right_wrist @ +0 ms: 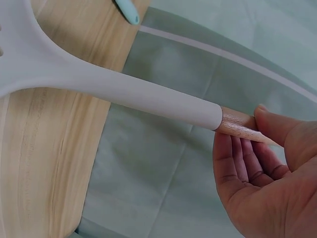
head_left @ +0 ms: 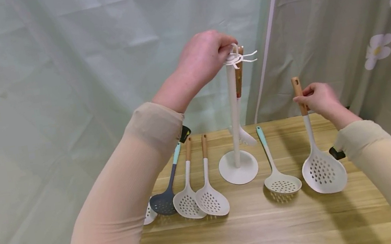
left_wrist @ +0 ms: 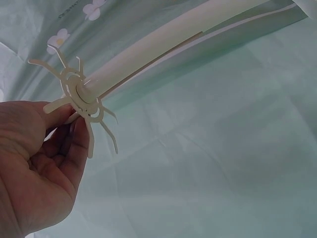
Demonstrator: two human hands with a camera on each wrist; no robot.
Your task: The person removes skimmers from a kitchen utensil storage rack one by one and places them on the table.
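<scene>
A white utensil stand [head_left: 234,111] rises from a round base on the wooden table [head_left: 265,222]. My left hand [head_left: 204,58] pinches its hooked top ring [left_wrist: 79,94], where one wood-handled utensil [head_left: 239,74] hangs. My right hand [head_left: 316,98] grips the wooden handle [right_wrist: 237,124] of a white slotted spoon [head_left: 322,170], holding it upright with its head low over the table at the right.
Several slotted spoons lie on the table: a dark one [head_left: 166,201] and two white ones [head_left: 198,200] left of the stand, a mint-handled one [head_left: 279,181] to its right. A pale green curtain [head_left: 74,60] hangs behind, flowered at the right.
</scene>
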